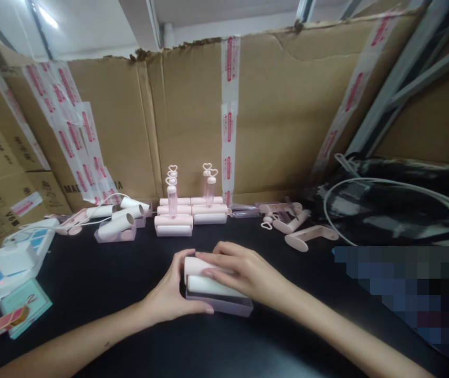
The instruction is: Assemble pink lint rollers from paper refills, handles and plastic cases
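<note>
In front of me on the black table, a lint roller with a pink body and a white roll sits in a see-through purplish tray, slightly tilted. My left hand is wrapped round its left end, thumb along the tray's near side and fingers behind. From the right, my right hand lies over the top, its fingers pressed on the pink body and white roll. The roller's right end is partly hidden under that hand.
Beyond stand several pink rollers with heart-topped handles. Loose white rolls lie left of them, pink brackets right. A power strip and teal card are far left, a white cable right. Cardboard walls the back.
</note>
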Tool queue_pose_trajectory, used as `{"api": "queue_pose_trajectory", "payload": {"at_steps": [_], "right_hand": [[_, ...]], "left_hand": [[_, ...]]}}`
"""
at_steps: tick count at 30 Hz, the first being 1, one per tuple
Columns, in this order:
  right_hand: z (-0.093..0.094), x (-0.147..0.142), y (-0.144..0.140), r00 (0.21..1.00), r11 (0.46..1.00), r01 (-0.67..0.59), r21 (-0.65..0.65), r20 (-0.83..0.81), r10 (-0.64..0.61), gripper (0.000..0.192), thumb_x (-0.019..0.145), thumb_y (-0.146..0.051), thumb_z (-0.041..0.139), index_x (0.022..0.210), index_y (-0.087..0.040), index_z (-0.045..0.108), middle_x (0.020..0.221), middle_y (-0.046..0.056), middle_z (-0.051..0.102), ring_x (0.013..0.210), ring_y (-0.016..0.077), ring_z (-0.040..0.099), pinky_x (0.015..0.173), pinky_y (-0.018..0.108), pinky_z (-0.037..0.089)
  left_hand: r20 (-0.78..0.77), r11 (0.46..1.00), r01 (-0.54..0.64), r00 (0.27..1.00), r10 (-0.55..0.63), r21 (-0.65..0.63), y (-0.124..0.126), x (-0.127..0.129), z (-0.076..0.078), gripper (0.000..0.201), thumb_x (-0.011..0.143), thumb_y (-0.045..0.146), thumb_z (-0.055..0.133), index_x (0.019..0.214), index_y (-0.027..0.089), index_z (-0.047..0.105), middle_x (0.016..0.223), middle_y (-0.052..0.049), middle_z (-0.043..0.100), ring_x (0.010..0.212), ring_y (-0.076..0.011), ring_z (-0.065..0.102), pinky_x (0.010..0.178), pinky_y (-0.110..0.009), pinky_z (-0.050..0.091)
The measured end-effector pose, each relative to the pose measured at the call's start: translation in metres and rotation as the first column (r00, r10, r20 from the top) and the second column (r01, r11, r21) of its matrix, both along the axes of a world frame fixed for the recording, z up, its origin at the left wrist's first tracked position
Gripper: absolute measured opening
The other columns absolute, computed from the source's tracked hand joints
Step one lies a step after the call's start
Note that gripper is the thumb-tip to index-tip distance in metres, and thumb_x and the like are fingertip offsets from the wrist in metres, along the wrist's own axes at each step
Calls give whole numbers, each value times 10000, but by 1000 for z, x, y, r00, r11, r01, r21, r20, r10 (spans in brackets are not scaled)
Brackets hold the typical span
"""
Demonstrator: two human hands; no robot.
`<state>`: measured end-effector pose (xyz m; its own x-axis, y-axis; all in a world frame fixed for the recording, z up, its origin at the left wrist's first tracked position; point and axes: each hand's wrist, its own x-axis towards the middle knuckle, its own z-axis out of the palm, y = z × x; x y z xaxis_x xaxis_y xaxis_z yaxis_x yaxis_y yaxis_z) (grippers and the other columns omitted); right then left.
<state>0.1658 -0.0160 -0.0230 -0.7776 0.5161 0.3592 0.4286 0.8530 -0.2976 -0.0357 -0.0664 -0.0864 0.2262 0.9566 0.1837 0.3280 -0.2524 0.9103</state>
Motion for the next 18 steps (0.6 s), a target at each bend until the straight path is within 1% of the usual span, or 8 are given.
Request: {"api": "queue_pose_trajectory", "payload": {"at_steps": [6,10,12,13,14,15,16,18], "right_hand": [[-17,-2,-7,995,993,-89,-78,-58,85,342,884,-353,521,1202,-253,598,1092,85,534,1026,197,522,904,344,407],[-13,7,-8,975,967,-173,-189,-169,141,417,884,-372,509,1267,-209,534,1131,97,534,1052,199,529,914,349,414],[-4,18,10,957,987,-67,-148,-291,21,383,927,-356,420,1253,-189,531,1100,94,557,1023,187,551,886,332,436],[1,26,25,942,994,58,-94,-323,-86,357,949,-326,362,1220,-187,548,1069,89,574,998,179,563,868,322,444],[6,34,43,925,976,216,-8,-318,-207,336,951,-295,347,1166,-181,579,1051,90,587,999,185,559,870,323,439],[10,42,62,916,926,362,108,-226,-332,320,942,-262,356,1136,-166,591,1044,97,594,1006,192,553,878,319,428],[13,49,83,894,865,445,231,-66,-442,310,927,-229,367,1132,-166,591,1049,98,598,1002,195,554,869,309,425],[13,60,119,861,833,478,278,39,-507,253,842,-138,462,1015,-135,647,1016,127,612,968,241,565,847,342,414]], "left_hand": [[-49,999,22,999,-20,39,0,-2,-4,946,602,292,789,1320,243,176,1148,-57,476,1098,-225,507,1022,-438,336],[-64,998,13,998,-9,68,1,-3,-8,870,619,275,772,1302,271,234,1105,-46,492,1077,-233,510,996,-431,348],[-61,998,29,998,-25,60,1,-3,-8,867,603,277,783,1295,276,260,1126,-54,497,1093,-242,500,988,-418,348],[-50,997,44,998,-41,56,1,-4,-7,872,595,280,789,1294,275,268,1147,-59,498,1109,-246,492,990,-408,345],[-37,997,61,998,-59,50,1,-4,-5,853,598,285,787,1289,272,285,1169,-63,500,1125,-248,485,993,-396,340],[-29,996,76,997,-75,40,1,-4,-3,793,620,292,771,1272,266,322,1190,-65,505,1134,-247,483,992,-383,340],[-31,996,85,996,-84,33,1,-4,-1,689,655,299,744,1237,255,378,1195,-64,518,1131,-245,490,986,-371,345],[-63,996,85,994,-84,22,1,-4,3,446,724,304,676,1127,229,500,1152,-56,562,1089,-240,522,956,-352,370]]}}
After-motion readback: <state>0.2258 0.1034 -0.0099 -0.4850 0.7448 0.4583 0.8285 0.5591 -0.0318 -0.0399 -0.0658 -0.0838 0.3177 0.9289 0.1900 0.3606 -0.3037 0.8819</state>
